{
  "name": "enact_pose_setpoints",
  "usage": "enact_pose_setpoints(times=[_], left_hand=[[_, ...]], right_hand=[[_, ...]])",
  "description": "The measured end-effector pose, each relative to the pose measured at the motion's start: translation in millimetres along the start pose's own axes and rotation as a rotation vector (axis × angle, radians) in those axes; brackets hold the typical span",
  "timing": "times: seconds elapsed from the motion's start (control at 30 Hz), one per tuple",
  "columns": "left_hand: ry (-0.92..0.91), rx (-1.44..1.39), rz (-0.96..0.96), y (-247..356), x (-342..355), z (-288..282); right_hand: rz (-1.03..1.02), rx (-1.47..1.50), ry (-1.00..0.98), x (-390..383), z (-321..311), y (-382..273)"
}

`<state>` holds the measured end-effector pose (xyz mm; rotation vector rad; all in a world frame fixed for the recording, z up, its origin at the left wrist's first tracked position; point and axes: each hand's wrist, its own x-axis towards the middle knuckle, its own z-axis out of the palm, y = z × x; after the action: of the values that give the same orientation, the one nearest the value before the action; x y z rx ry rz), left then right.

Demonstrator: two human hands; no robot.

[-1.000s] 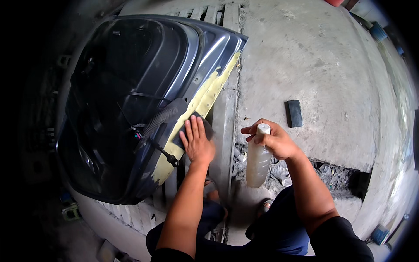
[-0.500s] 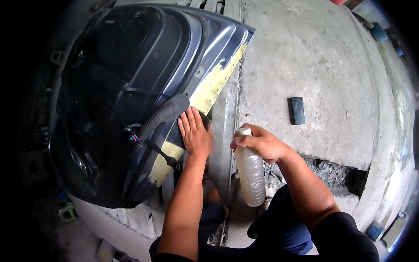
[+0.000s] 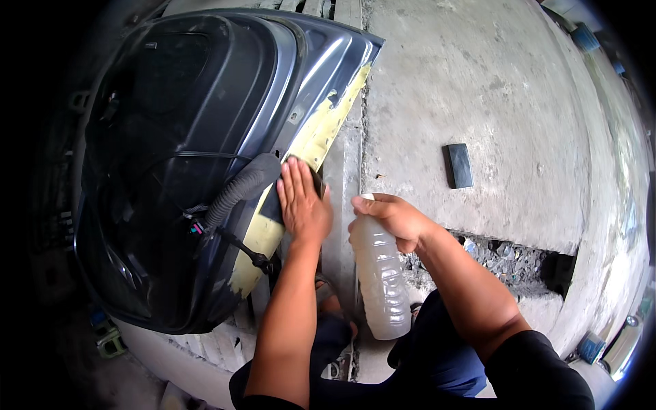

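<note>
A dark grey vehicle panel [image 3: 171, 102] fills the left, with a pale yellow filler strip [image 3: 321, 126] along its right edge. My left hand [image 3: 301, 198] lies with outstretched fingers on a dark sheet, apparently sandpaper [image 3: 272, 206], against that strip. A ribbed hose [image 3: 239, 191] curves beside this hand. My right hand [image 3: 389, 222] is wrapped round the neck of a translucent plastic bottle [image 3: 383, 294] of cloudy liquid, held just right of the panel's edge.
A black rectangular block [image 3: 458, 166] lies on the grey concrete [image 3: 492, 96] to the right. Below it is a rubble-filled recess [image 3: 499, 263]. A blue container [image 3: 592, 346] stands at the lower right. My feet are partly visible below the hands.
The bottle has shifted left and down, closer to the panel's edge. My left hand has shifted slightly along the filler strip with the dark sheet. The whole view has moved a little.
</note>
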<state>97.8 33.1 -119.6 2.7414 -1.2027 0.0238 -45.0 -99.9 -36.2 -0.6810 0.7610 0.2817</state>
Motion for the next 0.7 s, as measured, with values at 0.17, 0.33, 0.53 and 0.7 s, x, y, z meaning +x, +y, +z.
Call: enact_pose_setpoints(times=[0.17,0.33,0.53,0.7], left_hand=[[-0.039,0.053,-0.010,-2.0,-31.8,6.7],[0.061,-0.010,0.036,8.1,24.2,0.7],[-0.101,0.032,0.069,-6.5,-27.6,1.7],[0.061,0.008,0.121,-11.8,7.7,11.0]], right_hand=[[0.089,0.152,-0.072,9.6,-4.7,14.2],[0.054,0.406,-0.239,12.0,10.7,6.7],[0.090,0.340,-0.169,18.3,1.9,20.8],[-0.086,0.427,-0.268,12.3,24.4,10.6]])
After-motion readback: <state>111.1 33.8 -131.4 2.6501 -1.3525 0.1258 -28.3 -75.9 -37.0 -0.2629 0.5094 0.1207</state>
